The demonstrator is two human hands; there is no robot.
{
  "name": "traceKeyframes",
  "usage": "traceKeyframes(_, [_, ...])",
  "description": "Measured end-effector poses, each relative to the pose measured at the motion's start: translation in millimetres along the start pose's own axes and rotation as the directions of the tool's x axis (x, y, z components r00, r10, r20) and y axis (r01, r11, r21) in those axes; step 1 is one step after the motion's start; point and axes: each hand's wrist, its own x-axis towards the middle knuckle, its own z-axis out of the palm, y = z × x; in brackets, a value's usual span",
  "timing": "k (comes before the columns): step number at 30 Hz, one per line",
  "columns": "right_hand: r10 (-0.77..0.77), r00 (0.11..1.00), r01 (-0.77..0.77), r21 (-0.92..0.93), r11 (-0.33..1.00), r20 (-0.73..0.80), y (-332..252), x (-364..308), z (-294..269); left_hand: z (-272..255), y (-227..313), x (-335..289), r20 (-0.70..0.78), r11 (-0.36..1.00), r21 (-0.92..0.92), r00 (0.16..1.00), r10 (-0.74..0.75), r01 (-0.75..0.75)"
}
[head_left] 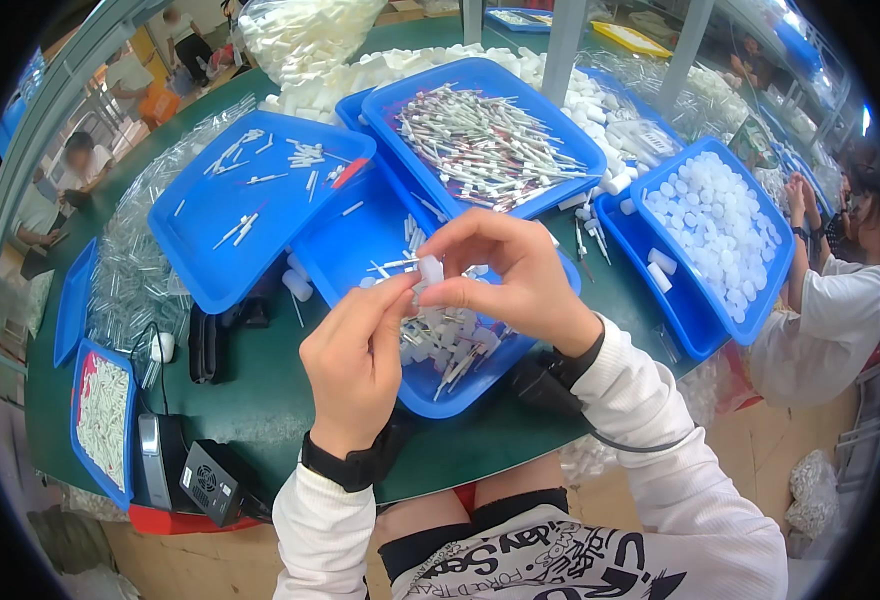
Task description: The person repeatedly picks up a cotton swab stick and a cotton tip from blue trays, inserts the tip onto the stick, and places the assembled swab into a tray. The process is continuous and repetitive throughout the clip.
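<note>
Left hand (355,360) and right hand (520,280) pinched together on a small white cap (430,268) above the near blue tray (460,395) | far tray of thin sticks (485,140) | right tray of white caps (725,225) | left tray (250,200) nearly bare | black adapter (210,480) at near edge.

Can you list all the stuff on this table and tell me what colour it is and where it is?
blue trays: several, blue, spread across the table
green table: one, green, under everything
thin sticks: a heap, whitish, in the far middle tray
white caps: many, white, in the right tray
black box: one, black, near table edge on the left
small white piece: one, white, pinched between both hands
left hand: one, fingers on the piece
right hand: one, fingers on the piece
</note>
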Motion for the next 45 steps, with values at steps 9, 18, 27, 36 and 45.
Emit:
traceKeyframes(9, [-0.157, 0.988, 0.157, -0.140, 0.978, 0.013, -6, -3, 0, -6, 1, -1, 0.000, 0.955, -0.182, 0.972, -0.237, 0.233])
traceKeyframes(18, [-0.285, 0.958, 0.248, -0.418, 0.874, -0.026, -9, -2, 8, -2, -2, 0, 0.139, 0.989, 0.136, 0.987, -0.078, 0.059])
traceKeyframes(27, [-0.518, 0.849, 0.380, -0.804, 0.457, 0.106, 3, -2, 12, -1, 4, -3, 0.228, 0.976, 0.216, 0.972, -0.048, -0.002])
traceKeyframes(36, [-0.530, 0.830, 0.424, -0.816, 0.394, 0.175, 0, -3, 13, -1, 3, -5, 0.200, 0.989, 0.125, 0.974, -0.107, 0.083])
traceKeyframes(45, [-0.171, 0.970, 0.228, -0.415, 0.881, 0.172, -10, -2, -8, -14, 2, 1, 0.329, 0.987, -0.031, 0.934, -0.138, 0.157])
